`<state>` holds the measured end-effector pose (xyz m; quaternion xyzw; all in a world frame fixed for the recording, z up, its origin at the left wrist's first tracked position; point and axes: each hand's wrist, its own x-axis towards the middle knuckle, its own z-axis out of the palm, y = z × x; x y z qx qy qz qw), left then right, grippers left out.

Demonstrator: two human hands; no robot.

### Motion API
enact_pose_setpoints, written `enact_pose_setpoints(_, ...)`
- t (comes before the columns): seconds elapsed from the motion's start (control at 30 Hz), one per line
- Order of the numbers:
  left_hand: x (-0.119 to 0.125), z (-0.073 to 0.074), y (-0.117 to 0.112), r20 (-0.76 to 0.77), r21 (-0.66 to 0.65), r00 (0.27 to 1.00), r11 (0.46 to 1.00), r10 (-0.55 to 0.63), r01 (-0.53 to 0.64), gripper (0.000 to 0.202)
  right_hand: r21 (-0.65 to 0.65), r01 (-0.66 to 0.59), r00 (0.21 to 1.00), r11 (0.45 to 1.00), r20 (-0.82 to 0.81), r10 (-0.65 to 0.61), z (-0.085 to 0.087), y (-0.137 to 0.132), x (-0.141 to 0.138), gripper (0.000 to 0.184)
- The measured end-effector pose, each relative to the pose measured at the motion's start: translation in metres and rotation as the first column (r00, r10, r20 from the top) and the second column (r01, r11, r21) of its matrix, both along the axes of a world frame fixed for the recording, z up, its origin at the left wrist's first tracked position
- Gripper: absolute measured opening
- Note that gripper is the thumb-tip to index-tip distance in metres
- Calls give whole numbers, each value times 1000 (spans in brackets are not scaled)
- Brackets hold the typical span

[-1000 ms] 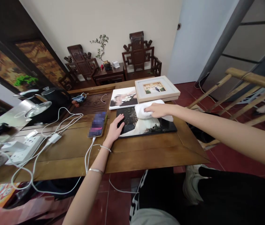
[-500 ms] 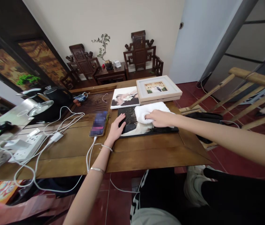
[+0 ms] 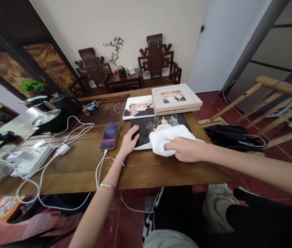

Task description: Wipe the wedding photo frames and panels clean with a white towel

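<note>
A dark wedding photo panel [image 3: 146,128] lies flat on the wooden table [image 3: 146,172]; two figures show at its upper right. My right hand [image 3: 188,148] grips a folded white towel [image 3: 158,141], which covers the panel's lower right part and reaches its near edge. At the panel's left edge rests my left hand [image 3: 129,140], fingers spread and pressing lightly on the border. Behind the panel are a white-edged photo print [image 3: 139,106] and, to its right, a pale framed picture [image 3: 176,98] lying on another flat frame.
Left of my left hand lies a phone [image 3: 109,135] with a charging cable. Farther left are a white power strip [image 3: 33,162], tangled white cables and a black pot with a glass lid [image 3: 46,117]. A bamboo chair [image 3: 282,86] stands to the right.
My right hand has drawn the towel toward me, from the panel's upper part to its near edge. The two pictured figures are now uncovered. My left hand stays in place.
</note>
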<state>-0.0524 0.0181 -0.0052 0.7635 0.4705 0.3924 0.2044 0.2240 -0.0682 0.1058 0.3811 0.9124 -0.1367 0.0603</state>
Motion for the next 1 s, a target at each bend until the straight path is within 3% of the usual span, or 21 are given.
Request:
enact_pose_setpoints(0.37, 0, 0, 0, 5, 10, 1000, 1000, -5, 5, 39, 102, 55, 996, 993, 63, -61, 6, 101, -18, 43)
enact_pose_setpoints(0.53, 0, 0, 0, -2, 8, 1000, 1000, -4, 4, 40, 163, 76, 993, 984, 79, -90, 4, 121, -22, 44)
enact_pose_setpoints(0.7, 0, 1, 0, -6, 5, 1000, 1000, -8, 8, 40, 182, 69, 995, 981, 59, -81, -5, 102, -26, 45)
enact_pose_setpoints(1.0, 0, 0, -1, -17, 8, 1000, 1000, -2, 2, 40, 90, 52, 999, 995, 10, -53, -10, 10, -28, 43)
